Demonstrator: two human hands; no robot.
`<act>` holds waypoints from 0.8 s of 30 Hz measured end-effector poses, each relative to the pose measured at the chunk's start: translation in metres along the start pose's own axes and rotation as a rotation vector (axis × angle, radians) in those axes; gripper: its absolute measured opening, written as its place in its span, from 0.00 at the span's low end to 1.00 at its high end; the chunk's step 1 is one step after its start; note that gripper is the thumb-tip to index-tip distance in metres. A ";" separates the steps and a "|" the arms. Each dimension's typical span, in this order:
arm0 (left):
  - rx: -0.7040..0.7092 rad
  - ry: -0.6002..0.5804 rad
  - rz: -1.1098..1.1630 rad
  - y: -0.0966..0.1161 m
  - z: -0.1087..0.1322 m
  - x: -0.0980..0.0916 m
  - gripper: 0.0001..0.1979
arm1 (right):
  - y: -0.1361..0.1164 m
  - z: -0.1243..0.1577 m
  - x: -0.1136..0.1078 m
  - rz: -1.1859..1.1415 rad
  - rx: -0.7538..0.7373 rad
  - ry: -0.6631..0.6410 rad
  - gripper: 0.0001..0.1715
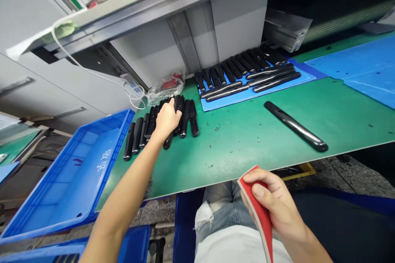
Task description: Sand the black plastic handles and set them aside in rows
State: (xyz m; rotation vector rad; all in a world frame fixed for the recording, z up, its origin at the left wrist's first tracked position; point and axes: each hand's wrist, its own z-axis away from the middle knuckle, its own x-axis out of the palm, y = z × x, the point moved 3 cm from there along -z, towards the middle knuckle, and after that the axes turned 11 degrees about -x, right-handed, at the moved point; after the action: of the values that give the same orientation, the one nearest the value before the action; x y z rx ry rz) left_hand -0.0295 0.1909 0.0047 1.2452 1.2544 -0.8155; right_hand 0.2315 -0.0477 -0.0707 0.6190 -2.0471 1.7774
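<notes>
The right hand point(274, 201) pinches a bent red-and-white foam sanding pad point(261, 213) between thumb and fingers. The left hand point(167, 120) clasps a row of slim black plastic bars point(185, 119) on a green workbench mat point(234, 148), beside a blue plastic crate point(70, 181). More bars lie farther off on a blue sheet point(247, 95).

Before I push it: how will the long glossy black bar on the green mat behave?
The long glossy black bar looks rigid, so probably no flexing. Its rounded, shiny surface may slip or roll a little on the green mat.
</notes>
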 end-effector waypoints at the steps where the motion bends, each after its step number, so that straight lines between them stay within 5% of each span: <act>1: -0.003 0.003 -0.025 0.009 -0.015 0.006 0.26 | 0.000 0.002 -0.001 -0.007 -0.007 0.018 0.17; 5: -0.010 0.021 -0.074 0.045 -0.032 0.042 0.19 | -0.009 0.010 -0.002 -0.059 -0.004 0.124 0.15; 7: -0.019 0.044 -0.077 0.056 -0.027 0.053 0.17 | -0.015 0.014 -0.004 -0.134 0.038 0.157 0.22; 10: 0.018 0.080 -0.055 0.070 -0.021 0.055 0.19 | -0.021 0.015 -0.017 -0.267 0.097 0.252 0.41; 13: 0.137 0.079 -0.031 0.101 -0.012 0.053 0.20 | -0.021 0.013 -0.042 -0.376 0.137 0.427 0.36; 16: 0.313 -0.041 0.017 0.162 0.018 0.068 0.21 | -0.027 0.012 -0.060 -0.453 0.148 0.483 0.29; 20: 0.540 -0.328 0.131 0.253 0.087 0.104 0.27 | -0.046 0.019 -0.072 -0.492 0.112 0.471 0.32; 24: 0.549 -0.504 0.211 0.298 0.136 0.123 0.30 | -0.058 0.031 -0.083 -0.510 0.108 0.491 0.25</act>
State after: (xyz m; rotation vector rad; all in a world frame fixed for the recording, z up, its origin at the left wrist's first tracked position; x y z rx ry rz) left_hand 0.3103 0.1407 -0.0638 1.4468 0.4932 -1.2689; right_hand 0.3333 -0.0769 -0.0708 0.5939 -1.3311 1.5441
